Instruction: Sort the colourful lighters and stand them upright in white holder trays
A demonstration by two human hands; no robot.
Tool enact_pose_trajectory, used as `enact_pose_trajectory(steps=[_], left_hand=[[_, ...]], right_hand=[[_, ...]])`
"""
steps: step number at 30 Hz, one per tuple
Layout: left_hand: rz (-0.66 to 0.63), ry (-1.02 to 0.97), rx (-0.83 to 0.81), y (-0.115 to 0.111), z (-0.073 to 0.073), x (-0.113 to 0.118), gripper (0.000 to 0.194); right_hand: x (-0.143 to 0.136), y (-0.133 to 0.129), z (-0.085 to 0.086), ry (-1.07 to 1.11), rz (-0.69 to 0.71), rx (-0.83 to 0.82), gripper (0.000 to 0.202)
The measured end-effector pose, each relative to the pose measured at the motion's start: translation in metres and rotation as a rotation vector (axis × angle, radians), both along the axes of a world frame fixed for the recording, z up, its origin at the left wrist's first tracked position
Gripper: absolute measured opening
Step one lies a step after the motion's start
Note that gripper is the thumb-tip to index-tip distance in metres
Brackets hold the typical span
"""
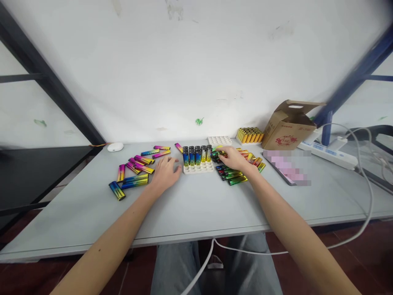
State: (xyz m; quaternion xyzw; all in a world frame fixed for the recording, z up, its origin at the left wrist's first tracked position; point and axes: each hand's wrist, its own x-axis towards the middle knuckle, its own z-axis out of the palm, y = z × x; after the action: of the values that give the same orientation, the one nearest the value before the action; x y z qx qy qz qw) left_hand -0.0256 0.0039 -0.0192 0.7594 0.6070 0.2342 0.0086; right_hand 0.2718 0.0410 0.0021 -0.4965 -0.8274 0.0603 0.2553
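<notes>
Tray: white tray of upright lighters, mid-table, between both hands.
Left hand: flat, fingers loosely spread, beside tray.
Right hand: curled over loose lighters; pinch impossible to tell.
Left pile: rainbow shells.

Bare forearms, no sleeves; grey-blue jeans.

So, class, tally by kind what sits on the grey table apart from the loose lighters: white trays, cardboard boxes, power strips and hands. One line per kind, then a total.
White trays: 3, one with upright lighters, one empty, one with yellow lighters
Cardboard box: 1
Power strip: 1
Hands: 2, left hand, right hand
Total: 7
</notes>
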Motion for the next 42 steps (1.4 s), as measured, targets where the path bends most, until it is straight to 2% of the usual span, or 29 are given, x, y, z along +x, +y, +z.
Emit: enact_pose_trajectory(steps=[8, 14, 17, 19, 24, 26, 34, 42], left_hand=[[0.004, -0.022, -0.01, 0.001, 0.0, 0.0, 0.028], [0.003, -0.025, -0.003, 0.002, -0.001, -0.001, 0.027], [0.006, -0.022, -0.021, 0.002, 0.001, -0.001, 0.029], [0.005, -0.02, -0.03, 0.001, 0.003, 0.0, 0.03], [0.002, -0.025, -0.045, -0.001, 0.007, 0.002, 0.03], [0.002, -0.029, -0.046, -0.002, 0.007, 0.002, 0.03], [-0.01, -0.034, -0.042, 0.001, 0.005, 0.002, 0.029], [-0.012, -0.055, -0.028, 0.001, 0.004, 0.002, 0.028]], right_hand=[[0.01, 0.005, 0.001, -0.083, -0.073, -0.01, 0.028], [0.01, 0.003, -0.002, -0.165, -0.353, -0.028, 0.033], [0.01, 0.003, -0.004, -0.165, -0.424, -0.006, 0.039], [0.009, 0.004, -0.005, -0.139, -0.396, 0.04, 0.039], [0.0, 0.005, -0.003, -0.11, -0.068, 0.078, 0.033], [-0.005, 0.005, -0.003, -0.116, -0.019, 0.048, 0.033], [-0.018, 0.012, -0.005, -0.243, -0.071, -0.026, 0.039], [-0.018, 0.012, -0.007, -0.203, -0.086, -0.052, 0.034]])
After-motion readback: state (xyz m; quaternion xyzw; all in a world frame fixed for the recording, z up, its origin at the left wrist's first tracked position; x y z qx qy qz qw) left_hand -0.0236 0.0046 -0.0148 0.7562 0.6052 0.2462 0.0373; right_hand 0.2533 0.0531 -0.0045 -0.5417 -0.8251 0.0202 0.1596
